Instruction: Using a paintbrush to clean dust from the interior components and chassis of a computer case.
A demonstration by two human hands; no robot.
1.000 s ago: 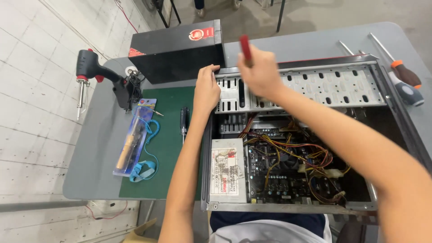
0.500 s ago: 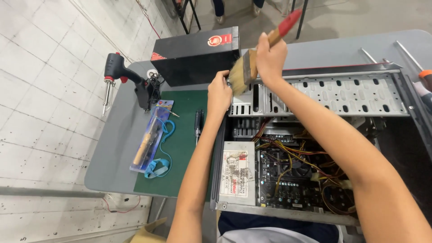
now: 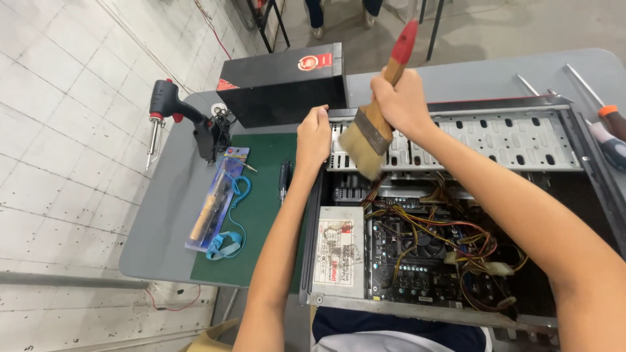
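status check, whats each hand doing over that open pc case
Right hand grips paintbrush, bristles over drive cage. Left hand braces open computer case at its corner. Loose cables inside; nothing blocking the brush.

This is an electronics repair workshop. On the grey work table [image 3: 163, 215] lies an open metal computer case [image 3: 456, 215] with its circuit board and coloured wires bare. Beside it is a green rubber work mat [image 3: 261, 195], a black soldering gun [image 3: 173, 120], a packaged soldering iron with a blue coiled strap [image 3: 218, 202], and orange-handled screwdrivers [image 3: 603, 111]. The floor is plain concrete.
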